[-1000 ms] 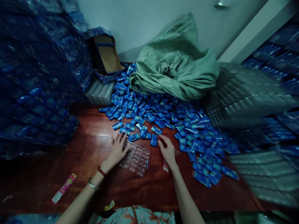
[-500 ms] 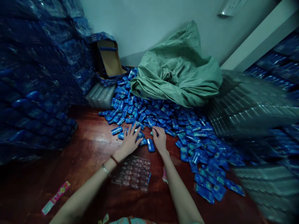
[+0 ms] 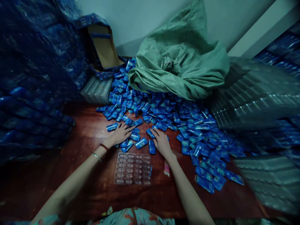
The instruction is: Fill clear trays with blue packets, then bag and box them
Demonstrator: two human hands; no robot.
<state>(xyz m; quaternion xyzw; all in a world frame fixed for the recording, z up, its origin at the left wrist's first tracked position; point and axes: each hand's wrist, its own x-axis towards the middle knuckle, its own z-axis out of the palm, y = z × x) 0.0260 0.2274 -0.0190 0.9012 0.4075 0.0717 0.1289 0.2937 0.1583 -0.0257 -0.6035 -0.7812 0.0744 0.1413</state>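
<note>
I see my left hand (image 3: 120,133) lying flat with fingers spread on the blue packets (image 3: 164,115) at the near fringe of the heap mid-desk (image 3: 89,187). My right hand (image 3: 161,142) rests palm-down on packets just beside it, gripping nothing. The clear blister tray (image 3: 133,168) lies nearer the front edge, between my forearms.
</note>
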